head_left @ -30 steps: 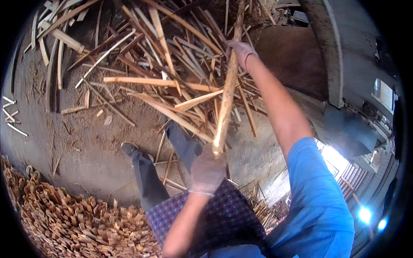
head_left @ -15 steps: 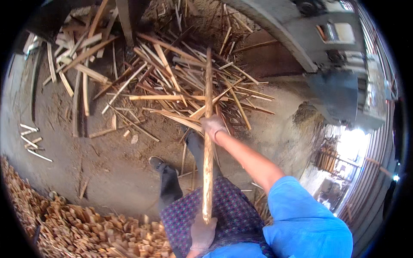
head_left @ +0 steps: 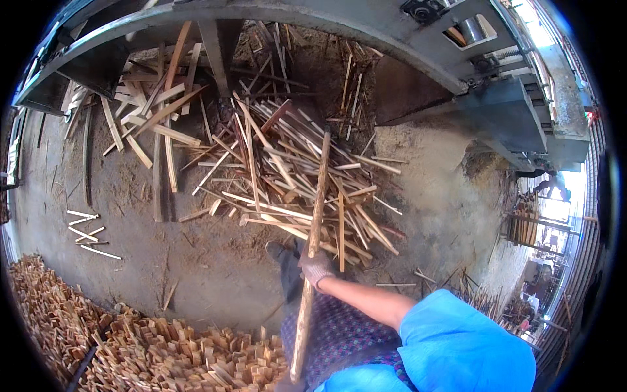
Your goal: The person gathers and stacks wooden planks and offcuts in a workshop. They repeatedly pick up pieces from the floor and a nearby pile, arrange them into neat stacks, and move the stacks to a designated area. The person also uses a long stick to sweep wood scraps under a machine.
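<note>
A long wooden pole (head_left: 320, 202) slants from the lower edge up over a heap of loose wood strips (head_left: 287, 163). My right hand (head_left: 317, 268), in a light glove, is closed around its middle, in front of my patterned apron. At the pole's near end my left hand (head_left: 289, 384) grips it low by my body, largely cut off by the picture's edge. The pole's far end lies over the strips; whether a tool head is fixed there, I cannot make out.
Grey machine framework (head_left: 287, 13) arches above the heap, with a machine body (head_left: 516, 117) on the right. Short cut wood blocks (head_left: 176, 353) cover the lower left. A few pale sticks (head_left: 91, 235) lie on the dusty floor to the left. My shoe (head_left: 277, 250) is beside the heap.
The pole has come back toward my body and now leans, with both hands lower in view. Strips lie closer to my feet. The view has shifted, showing more of the machine.
</note>
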Action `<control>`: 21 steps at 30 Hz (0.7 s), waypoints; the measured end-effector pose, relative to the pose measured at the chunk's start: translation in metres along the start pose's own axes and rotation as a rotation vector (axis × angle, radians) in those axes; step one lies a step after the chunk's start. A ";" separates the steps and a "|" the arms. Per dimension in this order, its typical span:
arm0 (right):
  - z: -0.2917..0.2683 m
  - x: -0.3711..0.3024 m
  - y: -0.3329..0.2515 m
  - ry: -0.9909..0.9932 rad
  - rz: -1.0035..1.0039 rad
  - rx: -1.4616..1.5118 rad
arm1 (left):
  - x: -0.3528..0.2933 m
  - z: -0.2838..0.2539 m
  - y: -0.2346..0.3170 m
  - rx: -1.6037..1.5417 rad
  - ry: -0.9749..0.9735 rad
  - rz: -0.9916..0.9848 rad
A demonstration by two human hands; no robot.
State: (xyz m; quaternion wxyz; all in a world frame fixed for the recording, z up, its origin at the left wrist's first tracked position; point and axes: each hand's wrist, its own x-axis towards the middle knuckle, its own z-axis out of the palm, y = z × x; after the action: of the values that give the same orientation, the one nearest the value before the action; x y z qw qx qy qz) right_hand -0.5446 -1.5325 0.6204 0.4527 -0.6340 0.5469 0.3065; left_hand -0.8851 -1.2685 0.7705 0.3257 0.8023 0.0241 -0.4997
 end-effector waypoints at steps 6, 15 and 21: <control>0.015 0.080 0.003 0.013 -0.125 -0.295 | 0.071 -0.065 0.016 -0.290 -0.201 -0.491; -0.037 0.049 -0.046 -0.253 -0.069 0.294 | 0.134 -0.111 0.025 0.038 -0.014 -0.296; -0.077 -0.032 0.033 -0.613 -0.264 0.203 | 0.038 -0.112 -0.002 0.069 0.469 0.079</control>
State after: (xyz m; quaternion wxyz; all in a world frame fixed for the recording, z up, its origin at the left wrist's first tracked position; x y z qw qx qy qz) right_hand -0.5917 -1.5887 0.6720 0.6923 -0.5296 0.3265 0.3655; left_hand -0.7790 -1.2163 0.7709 0.3027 0.9074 0.0506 -0.2872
